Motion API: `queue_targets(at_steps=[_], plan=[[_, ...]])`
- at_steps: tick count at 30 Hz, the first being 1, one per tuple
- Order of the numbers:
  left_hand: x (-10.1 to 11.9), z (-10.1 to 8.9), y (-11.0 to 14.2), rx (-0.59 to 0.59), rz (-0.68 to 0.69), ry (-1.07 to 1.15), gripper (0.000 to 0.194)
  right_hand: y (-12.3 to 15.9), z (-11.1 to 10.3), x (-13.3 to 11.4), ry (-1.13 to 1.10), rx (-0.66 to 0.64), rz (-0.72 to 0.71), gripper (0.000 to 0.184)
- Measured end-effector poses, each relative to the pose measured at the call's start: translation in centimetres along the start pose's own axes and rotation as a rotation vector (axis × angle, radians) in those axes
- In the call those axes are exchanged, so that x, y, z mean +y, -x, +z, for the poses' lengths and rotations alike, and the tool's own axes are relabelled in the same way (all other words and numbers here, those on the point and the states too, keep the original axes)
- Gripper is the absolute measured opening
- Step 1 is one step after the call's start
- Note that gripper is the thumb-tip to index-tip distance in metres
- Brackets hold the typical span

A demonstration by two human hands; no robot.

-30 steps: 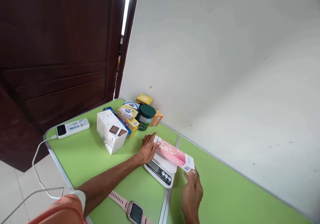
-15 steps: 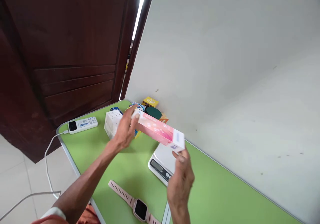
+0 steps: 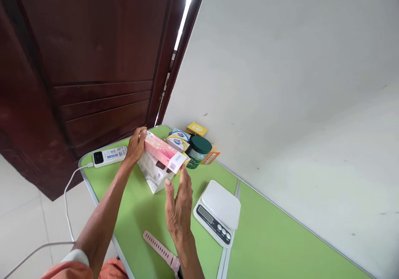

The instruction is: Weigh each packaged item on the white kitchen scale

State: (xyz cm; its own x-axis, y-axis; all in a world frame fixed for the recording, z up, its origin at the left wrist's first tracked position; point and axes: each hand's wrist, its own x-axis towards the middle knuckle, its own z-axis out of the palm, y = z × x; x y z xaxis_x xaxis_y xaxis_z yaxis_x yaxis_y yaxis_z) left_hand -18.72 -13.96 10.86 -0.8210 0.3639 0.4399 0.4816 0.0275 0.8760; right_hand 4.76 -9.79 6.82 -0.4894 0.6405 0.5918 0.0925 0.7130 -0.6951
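A long pink box rests on top of a white carton near the table's far left. My left hand grips the pink box at its far end. My right hand hovers just off the box's near end with straight fingers apart, holding nothing. A white kitchen scale stands to the right of my right hand with nothing on its platform.
Behind the carton stand small boxes, a dark green jar and a yellow box against the wall. A white power bank with a cable lies at the green table's left edge. A pink watch strap lies near me.
The pink box was lifted off the scale and carried left onto the white carton. My right hand let go of its near end. The view swung left.
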Motion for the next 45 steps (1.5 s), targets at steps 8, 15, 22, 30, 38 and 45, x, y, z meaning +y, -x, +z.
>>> queue_targets(at_steps=[8, 15, 22, 30, 38, 45], plan=[[-0.9, -0.3, -0.2, 0.052, 0.070, -0.018, 0.063, 2.6, -1.4, 2.9, 0.041, -0.034, 0.026, 0.070], [-2.3, -0.2, 2.8, 0.335, -0.057, 0.059, 0.068, 8.6, -5.0, 4.3, 0.063, -0.092, 0.068, 0.050], [-2.5, 0.0, 2.4, 0.319, -0.040, 0.038, 0.085, 4.6, -3.1, 4.0, -0.019, -0.027, 0.079, 0.069], [0.9, 0.3, -0.7, 0.063, 0.011, -0.149, 0.078, -3.9, 2.2, 2.5, -0.156, 0.017, 0.081, 0.091], [8.4, 2.6, 3.3, 0.039, 0.203, -0.042, 0.083, -3.8, -7.1, 1.0, -0.262, 0.056, 0.125, 0.086], [12.2, 12.0, 11.3, -0.333, 0.177, 0.261, 0.083, -1.2, -19.8, 4.8, -0.354, 0.161, 0.376, 0.093]])
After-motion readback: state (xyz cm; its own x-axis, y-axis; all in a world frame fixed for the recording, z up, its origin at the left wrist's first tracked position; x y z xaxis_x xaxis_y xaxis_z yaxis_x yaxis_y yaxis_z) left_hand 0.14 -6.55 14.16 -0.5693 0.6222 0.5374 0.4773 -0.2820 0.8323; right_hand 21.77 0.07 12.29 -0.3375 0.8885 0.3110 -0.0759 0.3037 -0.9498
